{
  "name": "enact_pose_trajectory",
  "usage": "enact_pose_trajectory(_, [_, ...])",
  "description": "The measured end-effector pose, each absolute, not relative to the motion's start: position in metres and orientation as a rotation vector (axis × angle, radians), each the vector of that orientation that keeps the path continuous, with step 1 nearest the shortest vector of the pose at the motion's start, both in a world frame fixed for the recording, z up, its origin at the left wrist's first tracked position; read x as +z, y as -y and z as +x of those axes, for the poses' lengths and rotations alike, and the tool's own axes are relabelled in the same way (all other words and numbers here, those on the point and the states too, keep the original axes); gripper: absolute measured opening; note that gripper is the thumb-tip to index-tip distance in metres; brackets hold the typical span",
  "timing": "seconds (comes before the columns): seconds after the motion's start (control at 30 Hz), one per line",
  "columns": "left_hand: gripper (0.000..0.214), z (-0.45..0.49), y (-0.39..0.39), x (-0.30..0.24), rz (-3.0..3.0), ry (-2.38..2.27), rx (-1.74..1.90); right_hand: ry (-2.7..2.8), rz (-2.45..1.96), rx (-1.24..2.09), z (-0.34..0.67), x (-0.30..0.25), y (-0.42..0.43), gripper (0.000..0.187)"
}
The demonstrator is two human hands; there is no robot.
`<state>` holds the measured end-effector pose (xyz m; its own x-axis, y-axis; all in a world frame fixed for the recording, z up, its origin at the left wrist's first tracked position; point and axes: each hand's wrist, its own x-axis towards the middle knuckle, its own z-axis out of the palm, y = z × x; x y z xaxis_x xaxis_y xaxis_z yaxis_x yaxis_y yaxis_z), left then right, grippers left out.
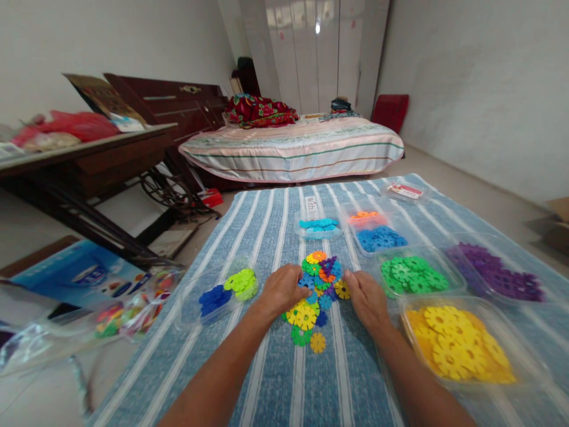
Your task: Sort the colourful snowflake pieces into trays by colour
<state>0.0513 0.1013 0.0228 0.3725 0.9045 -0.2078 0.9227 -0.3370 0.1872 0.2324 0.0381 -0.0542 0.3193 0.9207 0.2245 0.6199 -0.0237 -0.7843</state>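
Two bare forearms reach in over the near edge of a table covered in blue cloth with white stripes. Toward its near right corner sits a clear plastic tub of yellow, notched plastic discs. The right forearm lies close beside this tub, so an elbow swung outward could shove or tip it. Toward the left edge is another clear plastic tub, with dark blue discs and lime-green discs; a backward sweep of the left arm might scatter them.

At the middle of the table, between the hands, lies a loose pile of flower-shaped plastic discs in mixed colours. Their notches could catch, so lifting one may drag others along; the similar blues could be confused.

The left hand is at the pile's left side, fingers bent, thumb and fingertips close together; whether they pinch a disc cannot be told. The right hand is at the right side, fingers loosely bent, thumb beside one yellow disc; any grip is unclear.

Nearest the near edge, one orange-yellow disc could be swept off by a passing wrist.
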Motion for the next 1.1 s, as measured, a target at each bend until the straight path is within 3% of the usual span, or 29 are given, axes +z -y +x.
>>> enact_pose_trajectory(0.43, [0.006, 0.061, -0.111, 0.028, 1.896, -1.332, 0.472, 1.398, -1.722, 0.402, 0.232, -0.056, -0.040, 0.045])
enact_pose_trajectory(0.73, [0.006, 0.137, -0.111, 0.044, 2.041, -1.122, 0.508, 1.373, -1.690, 0.419, 0.232, -0.059, -0.040, 0.035])
enact_pose_trajectory(1.1, [0.015, 0.188, -0.143, 0.052, 1.943, -1.130, 0.568, 1.408, -1.711, 0.383, 0.232, -0.059, -0.043, 0.039])
